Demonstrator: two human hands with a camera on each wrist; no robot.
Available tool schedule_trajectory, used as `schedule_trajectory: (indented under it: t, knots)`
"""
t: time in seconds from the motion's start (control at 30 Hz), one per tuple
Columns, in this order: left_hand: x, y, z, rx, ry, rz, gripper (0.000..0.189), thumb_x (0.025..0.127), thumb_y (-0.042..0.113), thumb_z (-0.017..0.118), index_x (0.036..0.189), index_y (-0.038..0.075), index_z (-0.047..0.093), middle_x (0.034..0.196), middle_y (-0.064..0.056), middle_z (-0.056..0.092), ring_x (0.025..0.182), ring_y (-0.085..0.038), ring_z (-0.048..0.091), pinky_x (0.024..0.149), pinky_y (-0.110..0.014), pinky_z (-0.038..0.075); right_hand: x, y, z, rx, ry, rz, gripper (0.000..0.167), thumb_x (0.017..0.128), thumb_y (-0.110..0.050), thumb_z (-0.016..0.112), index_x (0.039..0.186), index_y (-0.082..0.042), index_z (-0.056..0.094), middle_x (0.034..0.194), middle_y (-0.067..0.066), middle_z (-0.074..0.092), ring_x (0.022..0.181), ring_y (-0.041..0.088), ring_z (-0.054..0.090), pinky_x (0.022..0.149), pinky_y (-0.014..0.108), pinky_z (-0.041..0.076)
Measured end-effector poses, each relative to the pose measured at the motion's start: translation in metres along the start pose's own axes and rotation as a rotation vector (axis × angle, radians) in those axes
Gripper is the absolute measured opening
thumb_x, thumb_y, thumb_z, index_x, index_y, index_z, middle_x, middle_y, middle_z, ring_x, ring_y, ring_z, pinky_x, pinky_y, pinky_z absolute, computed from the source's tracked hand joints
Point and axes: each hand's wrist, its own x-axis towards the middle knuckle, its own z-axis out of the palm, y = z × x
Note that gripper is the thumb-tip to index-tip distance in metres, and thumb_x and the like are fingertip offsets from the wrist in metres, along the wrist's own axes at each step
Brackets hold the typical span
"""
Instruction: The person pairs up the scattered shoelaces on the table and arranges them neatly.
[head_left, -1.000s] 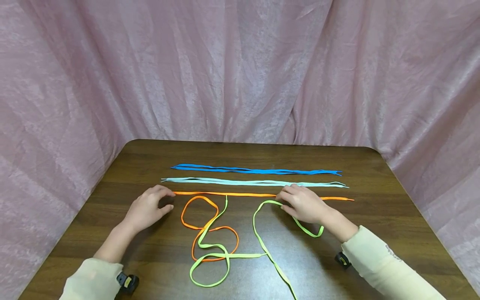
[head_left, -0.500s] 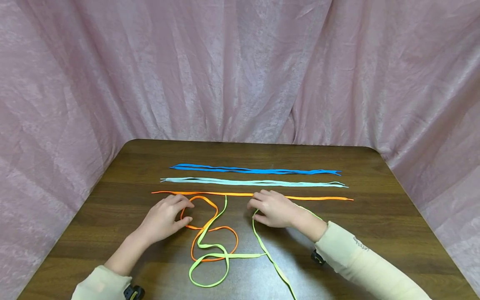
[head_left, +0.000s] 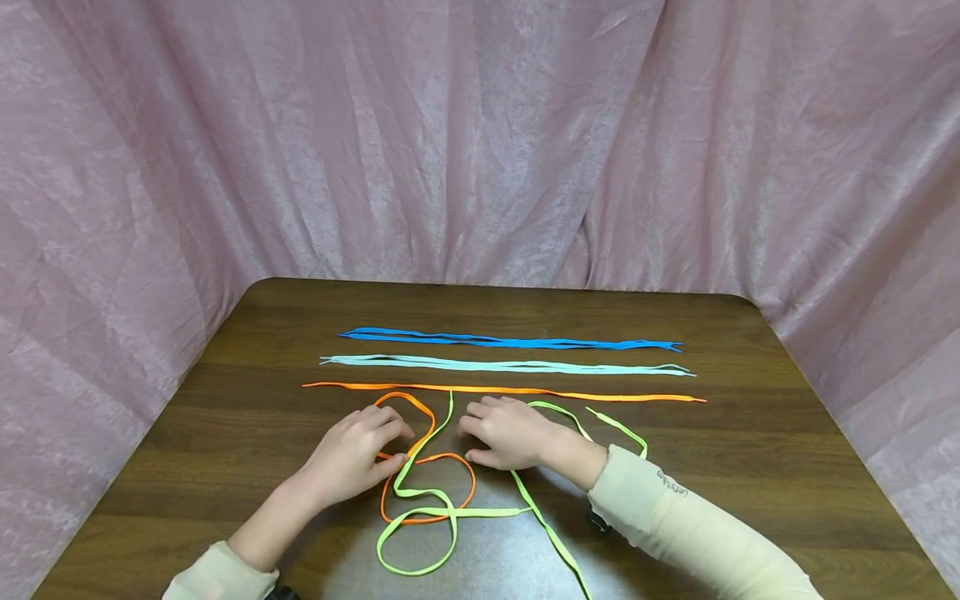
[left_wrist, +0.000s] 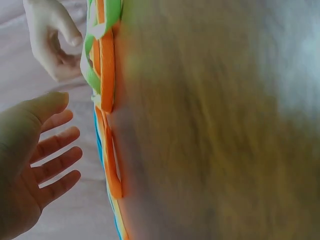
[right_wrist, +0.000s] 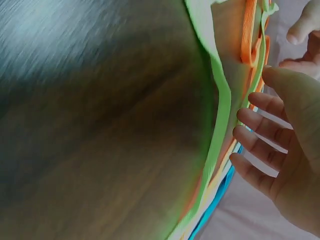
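Note:
My left hand (head_left: 356, 454) is over the left side of a looped orange shoelace (head_left: 472, 483), fingers apart with nothing between them. In the left wrist view the same relaxed fingers (left_wrist: 62, 162) show bare. Facing it, my right hand (head_left: 510, 433) hovers over a curved lime-green shoelace (head_left: 551, 537), hiding part of its bend. Its loosely bent fingers (right_wrist: 262, 127) hold nothing in the right wrist view. Between the hands, another lime-green shoelace (head_left: 416, 492) winds across the orange loops. A straight orange shoelace (head_left: 480, 389) lies just beyond both hands.
Farther back, mint shoelaces (head_left: 450, 363) and blue shoelaces (head_left: 510, 341) lie stretched in rows parallel to the straight orange one. All rest on a dark wooden table (head_left: 750, 467) with rounded far corners. A pink curtain (head_left: 480, 142) hangs behind and along both sides.
Both hands have left the straight orange shoelace and moved inward and nearer, over the tangled orange and lime-green ones. The straight orange shoelace lies in full view.

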Motion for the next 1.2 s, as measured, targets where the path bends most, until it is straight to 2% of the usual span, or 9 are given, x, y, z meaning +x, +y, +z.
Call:
schedule_trajectory:
  t: [0.3, 0.47, 0.67, 0.77, 0.93, 1.07, 1.2]
  knots:
    - [0.002, 0.013, 0.000, -0.026, 0.003, 0.031, 0.016, 0.072, 0.025, 0.075, 0.084, 0.019, 0.066, 0.083, 0.008, 0.056, 0.075, -0.007, 0.046, 0.069, -0.027, 0.044, 0.015, -0.015, 0.006, -0.035, -0.029, 0.012, 0.030, 0.084, -0.048, 0.058, 0.100, -0.023, 0.061, 0.096, -0.007, 0.057, 0.088, 0.012, 0.055, 0.070, 0.027, 0.047]
    - [0.003, 0.015, 0.000, -0.034, 0.020, 0.040, 0.017, 0.072, 0.025, 0.075, 0.083, 0.018, 0.065, 0.081, 0.008, 0.055, 0.073, -0.006, 0.046, 0.068, -0.026, 0.043, 0.020, -0.019, 0.007, -0.067, -0.057, 0.007, 0.022, 0.084, -0.042, 0.062, 0.092, -0.022, 0.057, 0.088, -0.007, 0.053, 0.084, 0.012, 0.054, 0.066, 0.025, 0.045]
    - [0.003, 0.016, 0.001, -0.029, 0.021, 0.044, 0.016, 0.072, 0.025, 0.075, 0.083, 0.019, 0.065, 0.081, 0.009, 0.055, 0.074, -0.007, 0.046, 0.069, -0.026, 0.043, 0.020, -0.016, 0.009, -0.079, -0.030, 0.011, 0.013, 0.084, -0.029, 0.063, 0.080, -0.021, 0.054, 0.080, -0.007, 0.052, 0.078, 0.012, 0.054, 0.060, 0.023, 0.043]
    - [0.004, 0.018, 0.001, -0.031, 0.021, 0.045, 0.016, 0.072, 0.025, 0.075, 0.083, 0.020, 0.066, 0.081, 0.010, 0.056, 0.074, -0.007, 0.047, 0.070, -0.027, 0.044, 0.019, -0.015, 0.009, -0.040, -0.013, 0.010, 0.012, 0.086, -0.024, 0.061, 0.077, -0.020, 0.054, 0.077, -0.007, 0.052, 0.073, 0.012, 0.053, 0.058, 0.021, 0.040]
    - [0.006, 0.022, 0.002, -0.038, 0.014, 0.042, 0.014, 0.073, 0.025, 0.075, 0.083, 0.022, 0.066, 0.082, 0.010, 0.058, 0.076, -0.007, 0.049, 0.071, -0.027, 0.045, 0.017, -0.013, 0.008, 0.098, -0.011, 0.046, 0.012, 0.089, -0.017, 0.057, 0.078, -0.017, 0.052, 0.074, -0.006, 0.049, 0.065, 0.008, 0.049, 0.054, 0.019, 0.036]
    - [0.007, 0.024, 0.002, -0.036, 0.020, 0.048, 0.014, 0.072, 0.026, 0.075, 0.082, 0.022, 0.066, 0.082, 0.011, 0.058, 0.076, -0.006, 0.050, 0.071, -0.027, 0.045, 0.014, -0.010, 0.009, 0.199, 0.011, 0.072, 0.006, 0.087, -0.011, 0.058, 0.084, -0.016, 0.055, 0.078, -0.006, 0.051, 0.066, 0.007, 0.050, 0.057, 0.019, 0.040]
    - [0.008, 0.024, 0.003, -0.033, 0.038, 0.065, 0.014, 0.071, 0.025, 0.075, 0.082, 0.021, 0.066, 0.081, 0.011, 0.058, 0.075, -0.006, 0.050, 0.070, -0.027, 0.045, 0.009, -0.005, 0.007, 0.260, 0.067, 0.086, 0.009, 0.084, -0.007, 0.060, 0.087, -0.015, 0.056, 0.079, -0.005, 0.052, 0.066, 0.008, 0.052, 0.058, 0.018, 0.041]
